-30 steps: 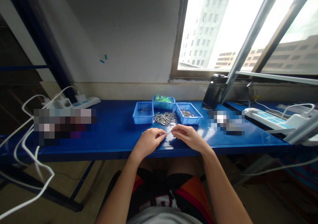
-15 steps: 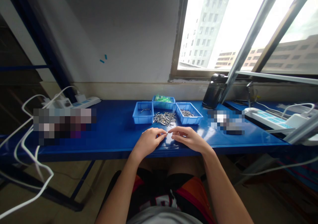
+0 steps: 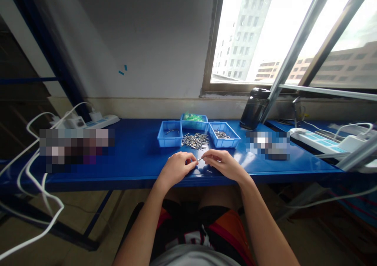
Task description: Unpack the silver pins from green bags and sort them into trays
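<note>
My left hand (image 3: 176, 167) and my right hand (image 3: 222, 163) rest on the blue table (image 3: 132, 156) near its front edge, fingertips almost meeting. Both pinch a thin small metal pin (image 3: 200, 159) between them. Just beyond lies a loose pile of metal pins (image 3: 194, 140). A blue tray (image 3: 170, 134) on the left holds a few pins. Another blue tray (image 3: 224, 134) on the right holds more pins. A third tray (image 3: 194, 121) behind has green parts.
A black jug (image 3: 253, 108) stands under the window at the back right. White power strips lie at the far left (image 3: 98, 121) and far right (image 3: 318, 139), with white cables (image 3: 35, 203) hanging off the left end. Blurred patches cover two spots on the table.
Both hands stayed in place; the fingertips closed together half a second ago and now sit slightly apart again with the pin between them.
</note>
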Tool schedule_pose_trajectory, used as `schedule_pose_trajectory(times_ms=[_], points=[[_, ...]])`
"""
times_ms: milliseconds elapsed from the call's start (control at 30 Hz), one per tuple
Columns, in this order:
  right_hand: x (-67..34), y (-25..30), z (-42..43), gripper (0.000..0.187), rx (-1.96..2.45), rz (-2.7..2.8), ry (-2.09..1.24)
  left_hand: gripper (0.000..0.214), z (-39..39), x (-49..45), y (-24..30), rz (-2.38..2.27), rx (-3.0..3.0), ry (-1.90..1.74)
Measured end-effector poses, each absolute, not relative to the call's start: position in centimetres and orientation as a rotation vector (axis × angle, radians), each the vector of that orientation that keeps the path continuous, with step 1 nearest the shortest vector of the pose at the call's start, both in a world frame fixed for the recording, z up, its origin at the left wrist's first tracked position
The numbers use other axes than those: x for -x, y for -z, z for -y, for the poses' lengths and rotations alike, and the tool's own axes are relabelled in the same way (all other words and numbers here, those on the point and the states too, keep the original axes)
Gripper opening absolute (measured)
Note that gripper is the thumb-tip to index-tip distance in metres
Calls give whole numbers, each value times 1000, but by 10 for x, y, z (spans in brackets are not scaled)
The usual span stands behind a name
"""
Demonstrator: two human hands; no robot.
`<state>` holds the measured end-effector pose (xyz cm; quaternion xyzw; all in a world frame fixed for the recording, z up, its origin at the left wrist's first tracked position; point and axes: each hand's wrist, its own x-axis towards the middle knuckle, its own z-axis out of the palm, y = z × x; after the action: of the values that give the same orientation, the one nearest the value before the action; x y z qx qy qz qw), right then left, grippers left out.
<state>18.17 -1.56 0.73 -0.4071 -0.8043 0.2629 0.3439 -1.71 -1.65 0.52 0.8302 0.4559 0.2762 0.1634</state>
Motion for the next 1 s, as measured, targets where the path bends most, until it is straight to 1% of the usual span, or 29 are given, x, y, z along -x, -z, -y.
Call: schedule_pose_trajectory(times_ms=[200, 433, 533, 667, 800, 1000], points=[[-180, -7, 15, 25, 1100, 2087, -612, 23, 15, 17, -2, -1323, -2346, -810], [-181, 0, 8, 20, 1106, 2100, -504, 24, 19, 17, -5, -1240, -2209, -1003], [-181, 2, 7, 19, 1090, 2153, -486, 23, 22, 17, -7, -1161, -2200, -1042], [-181, 3, 7, 20, 1085, 2180, -476, 26, 23, 17, -7, -1079, -2245, -994], [-181, 3, 6, 20, 1081, 2155, -492, 30, 20, 17, -5, -1148, -2206, -1080], [-181, 0, 10, 19, 1062, 2158, -534, 19, 16, 17, -2, -1193, -2227, -1057]])
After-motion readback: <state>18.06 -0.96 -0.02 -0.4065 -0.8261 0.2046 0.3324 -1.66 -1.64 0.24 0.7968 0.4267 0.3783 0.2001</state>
